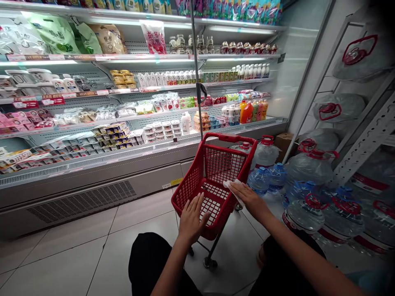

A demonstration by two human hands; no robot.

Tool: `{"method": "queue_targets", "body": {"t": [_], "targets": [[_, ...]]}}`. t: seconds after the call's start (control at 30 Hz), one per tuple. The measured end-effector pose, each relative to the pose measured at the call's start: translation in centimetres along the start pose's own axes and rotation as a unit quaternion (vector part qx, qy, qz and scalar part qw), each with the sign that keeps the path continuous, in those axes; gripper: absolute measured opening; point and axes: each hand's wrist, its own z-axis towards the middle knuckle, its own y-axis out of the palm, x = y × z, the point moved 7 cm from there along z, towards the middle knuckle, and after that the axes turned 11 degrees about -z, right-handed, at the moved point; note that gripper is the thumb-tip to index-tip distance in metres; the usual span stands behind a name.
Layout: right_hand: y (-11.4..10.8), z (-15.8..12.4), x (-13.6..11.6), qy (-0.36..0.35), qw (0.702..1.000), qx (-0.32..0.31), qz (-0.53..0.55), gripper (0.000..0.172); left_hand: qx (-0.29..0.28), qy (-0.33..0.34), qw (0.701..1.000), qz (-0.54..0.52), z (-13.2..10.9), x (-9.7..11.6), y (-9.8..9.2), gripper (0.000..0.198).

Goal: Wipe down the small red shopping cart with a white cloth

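A small red plastic shopping cart [188,185] with lattice sides stands right in front of me, its basket bare inside. My right hand [249,199] presses a white cloth or tissue [236,187] against the cart's right rim. Over the near left part of the basket is my left hand [193,218], fingers stretched out and holding nothing. Whether its palm touches the near rim is hidden from view. Below, one of the cart's wheels [210,262] rests on the tiled floor.
An open-front dairy cooler [148,164] with stocked shelves runs along the back and left. Large water bottles [304,213] crowd the floor and rack at right, and smaller blue-capped bottles [259,181] stand beside the cart. A cardboard box [283,142] sits behind them.
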Motion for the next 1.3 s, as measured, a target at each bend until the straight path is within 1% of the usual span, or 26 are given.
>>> {"method": "queue_targets", "body": {"t": [0.03,0.07,0.13,0.23,0.27,0.3,0.33,0.37,0.4,0.43,0.5,0.6,0.67,0.7,0.73,0.77,0.83,0.87,0.93,0.97,1.0,1.03,1.07,1.13,1.2,1.3], "targets": [[0.0,-0.2,-0.7,0.006,1.0,0.005,-0.004,0.076,-0.003,-0.016,1.0,-0.005,0.2,-0.2,0.0,0.066],[0.0,-0.4,-1.9,0.006,1.0,0.006,-0.004,0.075,-0.006,-0.032,0.999,-0.012,0.4,-0.3,0.0,0.066],[0.0,-0.9,-5.7,-0.015,1.0,0.005,0.004,0.073,-0.01,-0.053,0.998,-0.037,0.7,0.2,0.1,0.067],[-0.4,-1.4,-11.8,-0.087,0.996,0.022,0.03,0.064,-0.008,-0.033,0.995,-0.097,1.0,2.1,0.4,0.073],[-0.6,-1.3,-13.2,-0.106,0.993,0.03,0.039,0.061,-0.005,-0.024,0.993,-0.116,1.0,2.6,0.5,0.075],[-0.7,-1.2,-14.0,-0.122,0.991,0.035,0.045,0.059,-0.001,-0.021,0.991,-0.13,0.9,2.9,0.5,0.076],[-0.7,-1.1,-14.3,-0.134,0.989,0.033,0.049,0.059,0.003,-0.024,0.99,-0.137,0.8,3.0,0.4,0.076],[-0.7,-0.9,-13.9,-0.141,0.988,0.026,0.049,0.06,0.006,-0.032,0.99,-0.136,0.7,2.9,0.4,0.077],[-0.7,-0.7,-13.0,-0.142,0.989,0.014,0.045,0.062,0.006,-0.043,0.991,-0.128,0.5,2.5,0.3,0.079],[-0.8,-0.5,-11.4,-0.136,0.99,0.002,0.037,0.065,0.003,-0.056,0.992,-0.114,0.4,2.0,0.2,0.08],[-1.2,-0.3,-7.1,-0.1,0.995,-0.019,0.011,0.072,-0.005,-0.078,0.994,-0.078,0.1,0.8,-0.2,0.08],[-2.6,-0.5,0.3,-0.03,0.998,-0.02,-0.045,0.078,-0.018,-0.096,0.995,-0.035,-0.2,-1.1,-1.1,0.073],[-3.5,-1.0,3.7,0.004,0.997,-0.016,-0.076,0.078,-0.028,-0.101,0.994,-0.022,-0.3,-2.1,-1.6,0.069],[-3.9,-1.2,4.6,0.018,0.996,-0.01,-0.087,0.078,-0.034,-0.105,0.994,-0.017,-0.3,-2.4,-1.6,0.067],[-4.1,-1.4,4.8,0.029,0.995,-0.004,-0.094,0.077,-0.038,-0.112,0.993,-0.014,-0.2,-2.5,-1.6,0.066],[-4.2,-1.5,4.5,0.036,0.995,0.003,-0.096,0.076,-0.039,-0.116,0.992,-0.01,0.0,-2.2,-1.5,0.064],[-3.9,-1.5,2.3,0.033,0.996,0.013,-0.088,0.076,-0.03,-0.095,0.995,-0.008,0.6,-0.7,-1.0,0.062],[-3.6,-1.4,0.7,0.022,0.997,0.014,-0.079,0.076,-0.022,-0.069,0.997,-0.009,1.1,0.6,-0.6,0.061],[-3.1,-1.2,-2.5,-0.01,0.998,0.007,-0.061,0.076,-0.005,0.019,1.0,-0.016,1.9,3.6,0.3,0.06],[-3.0,-1.1,-3.7,-0.027,0.998,0.002,-0.055,0.076,0.001,0.052,0.998,-0.018,2.2,4.8,0.8,0.058],[-3.0,-1.1,-4.5,-0.041,0.998,-0.005,-0.053,0.076,0.008,0.076,0.997,-0.015,2.3,5.6,1.1,0.055],[-3.2,-1.1,-4.7,-0.051,0.997,-0.013,-0.054,0.077,0.017,0.089,0.996,-0.01,2.4,6.1,1.4,0.053],[-3.6,-1.2,-4.3,-0.057,0.996,-0.019,-0.059,0.077,0.027,0.093,0.995,-0.004,2.3,6.1,1.4,0.052],[-4.9,-1.5,-2.1,-0.052,0.995,-0.027,-0.083,0.08,0.049,0.088,0.995,0.006,2.0,5.5,1.1,0.052],[-6.6,-2.1,1.7,-0.025,0.992,-0.029,-0.121,0.084,0.064,0.085,0.994,0.007,1.7,4.7,0.5,0.052],[-9.2,-3.1,7.9,0.044,0.983,-0.013,-0.178,0.087,0.071,0.087,0.994,0.007,1.4,3.7,-0.6,0.05]]}}
